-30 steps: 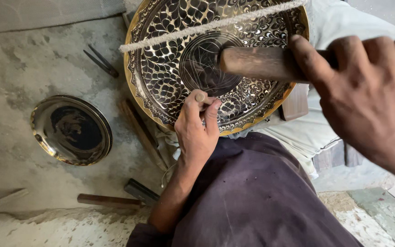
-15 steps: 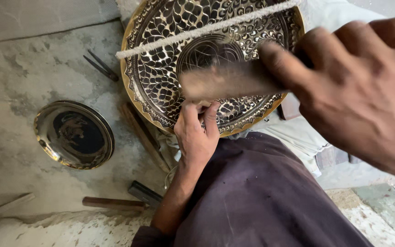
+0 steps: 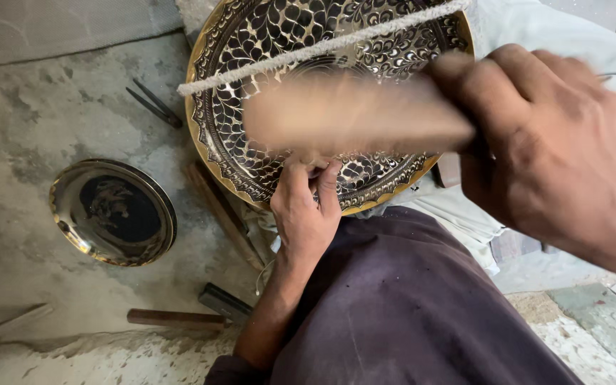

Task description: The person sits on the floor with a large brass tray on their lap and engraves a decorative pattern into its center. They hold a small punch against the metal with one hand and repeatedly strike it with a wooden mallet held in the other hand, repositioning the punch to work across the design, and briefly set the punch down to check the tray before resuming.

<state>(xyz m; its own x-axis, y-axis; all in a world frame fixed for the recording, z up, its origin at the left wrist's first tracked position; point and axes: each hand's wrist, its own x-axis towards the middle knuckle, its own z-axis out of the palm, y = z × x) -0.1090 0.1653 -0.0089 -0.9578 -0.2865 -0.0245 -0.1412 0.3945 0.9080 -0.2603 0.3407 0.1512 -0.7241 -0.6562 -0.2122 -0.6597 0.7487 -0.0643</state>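
Wooden mallet (image 3: 354, 114), blurred, is gripped by right hand (image 3: 557, 153), fingers clamped on handle, over engraved brass tray (image 3: 251, 142). Tray is propped on floor (image 3: 30, 121). Small tool, mostly hidden, is pinched against tray by left hand (image 3: 304, 214).

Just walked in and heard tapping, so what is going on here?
A person sits on the floor working a large ornate brass tray propped against their lap. The left hand pinches a small tool against the tray's lower part, too hidden to name. The right hand grips a wooden handle, blurred in mid-swing. A white cord crosses the tray. On the floor lie a smaller round plate and a hammer.
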